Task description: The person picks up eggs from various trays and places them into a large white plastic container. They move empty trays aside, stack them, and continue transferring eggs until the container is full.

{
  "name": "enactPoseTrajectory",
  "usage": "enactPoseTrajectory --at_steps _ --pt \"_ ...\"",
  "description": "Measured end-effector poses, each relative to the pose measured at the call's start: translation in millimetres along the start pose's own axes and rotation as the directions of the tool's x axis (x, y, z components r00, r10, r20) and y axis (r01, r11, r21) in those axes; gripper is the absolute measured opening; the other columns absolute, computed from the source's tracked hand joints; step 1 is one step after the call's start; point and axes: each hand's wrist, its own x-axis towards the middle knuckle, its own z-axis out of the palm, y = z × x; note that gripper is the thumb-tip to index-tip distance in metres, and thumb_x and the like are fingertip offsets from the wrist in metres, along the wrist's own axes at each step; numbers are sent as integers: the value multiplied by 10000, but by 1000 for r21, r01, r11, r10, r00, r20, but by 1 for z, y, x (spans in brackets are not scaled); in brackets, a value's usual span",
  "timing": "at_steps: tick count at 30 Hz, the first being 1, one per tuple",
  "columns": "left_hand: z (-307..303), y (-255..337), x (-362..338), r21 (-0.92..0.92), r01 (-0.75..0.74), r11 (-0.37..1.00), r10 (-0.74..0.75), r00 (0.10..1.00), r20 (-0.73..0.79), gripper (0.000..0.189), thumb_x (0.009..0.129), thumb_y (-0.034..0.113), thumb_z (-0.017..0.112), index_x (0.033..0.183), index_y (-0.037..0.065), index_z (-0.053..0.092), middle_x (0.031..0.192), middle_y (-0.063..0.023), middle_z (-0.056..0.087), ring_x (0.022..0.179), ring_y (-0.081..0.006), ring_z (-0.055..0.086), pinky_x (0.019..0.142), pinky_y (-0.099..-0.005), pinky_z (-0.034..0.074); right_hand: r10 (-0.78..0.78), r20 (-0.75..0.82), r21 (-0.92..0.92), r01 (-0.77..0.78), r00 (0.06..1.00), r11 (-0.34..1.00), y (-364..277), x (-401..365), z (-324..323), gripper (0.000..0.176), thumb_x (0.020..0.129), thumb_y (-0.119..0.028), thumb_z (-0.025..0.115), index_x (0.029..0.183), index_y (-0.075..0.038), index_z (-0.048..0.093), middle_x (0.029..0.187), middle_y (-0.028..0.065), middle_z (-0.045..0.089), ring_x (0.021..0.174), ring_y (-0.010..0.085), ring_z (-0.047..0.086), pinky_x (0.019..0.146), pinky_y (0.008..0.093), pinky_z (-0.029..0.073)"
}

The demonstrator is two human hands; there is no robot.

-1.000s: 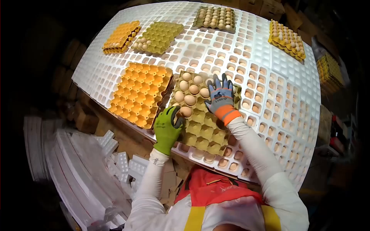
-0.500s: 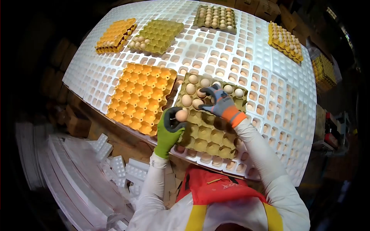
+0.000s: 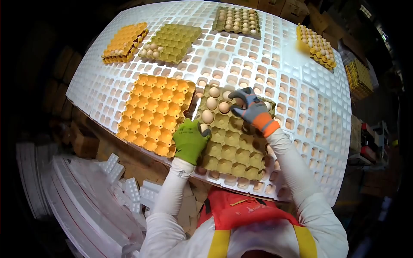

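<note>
My left hand (image 3: 190, 141), in a green glove with dark fingertips, is closed at the left edge of an olive egg tray (image 3: 232, 148). An egg (image 3: 204, 127) shows partly between its thumb and fingers. My right hand (image 3: 253, 111), in a grey and orange glove, curls over the tray's far rows. Its fingers are bent round an egg (image 3: 239, 102), mostly hidden by the glove. Several brown eggs sit in the tray's far left cups, including one egg (image 3: 207, 116) near my left hand. The tray's nearer cups hold no eggs.
Beneath lies a large surface of white foam trays (image 3: 297, 142) with eggs in many pockets. An orange egg tray (image 3: 157, 114) lies left. Farther back are an olive tray (image 3: 176, 38), yellow trays (image 3: 124, 41), and full trays (image 3: 237, 21). Foam pieces (image 3: 131, 189) lie below left.
My left hand has turned back-up, hiding more of its egg. My right hand has shifted slightly right, and the egg beside its thumb has left its cup.
</note>
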Motion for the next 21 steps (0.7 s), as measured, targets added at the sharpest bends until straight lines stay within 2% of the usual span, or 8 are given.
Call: enactPoseTrajectory --at_steps 2,4,7,11,12,13,15,21 --pt "-7 -15 -6 -367 89 926 -79 996 44 352 795 359 806 902 57 659 882 -100 669 811 -259 656 686 -375 507 161 151 -531 -57 975 846 -53 16 2 452 797 -379 786 1198 -217 653 1261 130 555 1024 293 660 807 419 548" --pt "0 -32 -20 -886 299 354 -165 953 255 325 911 241 672 1174 71 584 1144 -101 670 846 -189 672 629 -296 513 157 189 -694 19 969 720 -55 27 28 399 793 -391 787 1115 -191 662 1214 122 562 958 279 674 748 418 538" --pt "-15 -25 -20 -846 311 -434 -40 931 363 511 971 130 575 1456 106 415 1294 -120 614 908 -152 660 640 -228 504 151 174 -694 13 973 720 -50 31 37 350 791 -386 783 1049 -181 664 1184 114 568 954 268 675 733 421 535" --pt "4 -35 14 -911 226 346 -137 972 189 282 925 103 685 1201 53 659 1194 -61 633 905 -156 599 803 -266 499 102 58 -140 -93 993 986 -28 16 5 436 773 -468 781 1104 -203 677 1157 80 627 952 286 682 767 433 533" --pt "2 -31 28 -606 -224 763 150 974 -170 338 828 87 754 1158 56 687 1140 -85 617 935 -215 603 812 -321 510 52 -14 189 -48 999 981 -9 9 12 469 762 -492 805 1061 -158 669 1066 70 663 935 239 672 793 402 523" --pt "-1 -20 34 -376 -240 895 191 968 -162 416 745 76 776 1153 99 700 1123 -116 591 985 -284 608 829 -364 515 82 -21 590 -54 996 805 2 -1 17 483 780 -517 814 1040 -138 665 949 55 654 813 165 644 693 346 523" --pt "-10 -4 45 -102 -413 905 414 910 -21 438 711 -23 695 1126 118 706 1110 -123 573 995 -330 615 796 -386 525 256 373 829 -444 892 340 -12 -37 -18 425 857 -471 779 1118 -155 667 920 25 628 642 101 597 484 264 469" --pt "-6 24 57 223 -444 868 405 892 202 335 711 87 725 1037 163 704 1122 -127 585 992 -342 622 763 -434 534 319 287 956 -293 903 -29 36 -152 -75 444 999 -416 602 1310 -100 582 1034 44 643 875 143 653 644 273 533"
